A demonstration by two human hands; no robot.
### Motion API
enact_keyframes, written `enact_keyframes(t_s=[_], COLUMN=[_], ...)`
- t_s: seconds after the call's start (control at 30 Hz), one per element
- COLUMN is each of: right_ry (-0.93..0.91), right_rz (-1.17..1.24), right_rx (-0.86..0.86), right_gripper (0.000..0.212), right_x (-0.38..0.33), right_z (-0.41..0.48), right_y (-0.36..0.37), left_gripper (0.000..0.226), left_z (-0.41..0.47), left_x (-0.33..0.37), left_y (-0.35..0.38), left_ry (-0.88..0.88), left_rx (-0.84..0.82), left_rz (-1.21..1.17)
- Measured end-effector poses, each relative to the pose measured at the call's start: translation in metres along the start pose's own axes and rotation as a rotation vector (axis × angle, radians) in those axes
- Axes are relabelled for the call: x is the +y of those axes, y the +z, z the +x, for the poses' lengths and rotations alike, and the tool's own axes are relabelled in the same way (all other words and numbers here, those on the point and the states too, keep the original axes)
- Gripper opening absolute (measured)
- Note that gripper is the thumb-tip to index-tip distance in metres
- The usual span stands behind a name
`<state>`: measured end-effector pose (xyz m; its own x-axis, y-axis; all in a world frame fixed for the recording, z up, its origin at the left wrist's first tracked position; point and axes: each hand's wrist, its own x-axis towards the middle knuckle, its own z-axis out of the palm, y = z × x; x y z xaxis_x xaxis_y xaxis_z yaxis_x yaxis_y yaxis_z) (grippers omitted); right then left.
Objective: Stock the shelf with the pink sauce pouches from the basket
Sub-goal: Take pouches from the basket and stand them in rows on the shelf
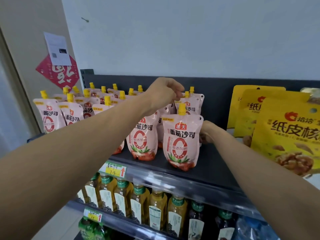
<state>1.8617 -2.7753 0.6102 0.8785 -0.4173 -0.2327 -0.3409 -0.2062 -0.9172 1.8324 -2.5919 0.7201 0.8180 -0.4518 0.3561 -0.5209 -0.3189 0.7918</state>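
Observation:
Several pink sauce pouches with yellow caps stand in rows on the dark top shelf (213, 163). My left hand (162, 94) reaches over them, its fingers pinched on the top edge of a back pouch (190, 106) in the right-hand row. The front pouch (180, 141) of that row stands upright near the shelf's front edge. My right hand (207, 133) rests at this pouch's right side, fingers curled and partly hidden behind it; whether it grips anything cannot be told. The basket is out of view.
Yellow walnut bags (290, 132) stand to the right on the same shelf, with a bare strip of shelf between them and the pouches. Tea bottles (140, 203) fill the shelf below. A price tag (113, 169) sits on the shelf's front rail. A wall is behind.

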Motion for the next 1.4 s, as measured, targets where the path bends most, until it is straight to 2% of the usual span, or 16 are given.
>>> enact_keyframes(t_s=[0.13, 0.47, 0.6, 0.67, 0.8, 0.87, 1.03, 1.17, 1.3, 1.4], right_ry=[-0.007, -0.097, -0.193, -0.231, -0.276, -0.277, -0.317, -0.342, -0.413, -0.519], right_rz=[0.092, 0.251, 0.483, 0.606, 0.791, 0.854, 0.894, 0.832, 0.810, 0.785], right_rx=[0.000, 0.266, 0.182, 0.141, 0.082, 0.069, 0.049, 0.057, 0.033, 0.003], right_gripper=[0.043, 0.018, 0.020, 0.019, 0.013, 0.011, 0.010, 0.012, 0.011, 0.028], right_x=[-0.002, -0.010, -0.030, -0.039, -0.059, -0.067, -0.081, -0.079, -0.077, -0.084], right_z=[0.003, -0.015, -0.031, -0.039, -0.052, -0.057, -0.065, -0.067, -0.071, -0.078], right_y=[0.003, -0.016, -0.038, -0.046, -0.055, -0.058, -0.063, -0.060, -0.058, -0.059], left_gripper=[0.034, 0.030, 0.029, 0.035, 0.055, 0.053, 0.035, 0.020, 0.024, 0.023], left_z=[0.006, 0.023, 0.030, 0.032, 0.035, 0.034, 0.036, 0.036, 0.035, 0.033], left_x=[-0.002, 0.003, 0.005, 0.006, 0.008, 0.010, 0.013, 0.013, 0.010, 0.009], left_y=[0.002, 0.006, 0.010, 0.013, 0.017, 0.018, 0.019, 0.022, 0.023, 0.022], left_ry=[-0.015, -0.074, -0.129, -0.164, -0.213, -0.215, -0.172, -0.158, -0.164, -0.155], left_rx=[-0.011, -0.018, 0.046, 0.038, -0.075, -0.149, -0.229, -0.152, -0.084, -0.080], left_rz=[-0.013, -0.097, -0.088, -0.094, -0.087, -0.106, -0.336, -0.248, -0.151, -0.090])
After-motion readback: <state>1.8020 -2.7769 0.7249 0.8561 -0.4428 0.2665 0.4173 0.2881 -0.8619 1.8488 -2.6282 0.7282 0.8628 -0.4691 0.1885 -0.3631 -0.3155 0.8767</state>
